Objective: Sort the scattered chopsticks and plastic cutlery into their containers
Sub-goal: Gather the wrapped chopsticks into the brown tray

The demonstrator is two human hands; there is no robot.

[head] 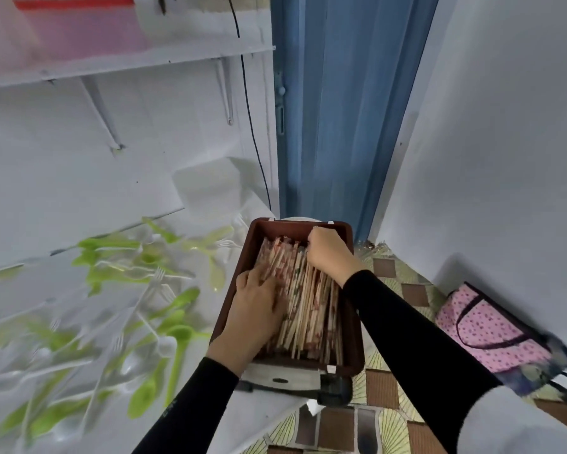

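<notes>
Chopsticks (pixel 311 306): heaped lengthwise in brown tray (pixel 354 339). Left hand (pixel 259 303): fingers spread flat, pressing on the heap. Right hand (pixel 329 253): fingers curled, gripping far ends. Plastic cutlery (pixel 177 335): scattered left of tray.

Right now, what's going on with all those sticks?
A person is tidying chopsticks in a brown tray. The left hand presses flat on the pile, and the right hand curls over the far ends, seemingly lining them up. Green and clear plastic cutlery lies scattered left of the tray, not yet sorted.
</notes>
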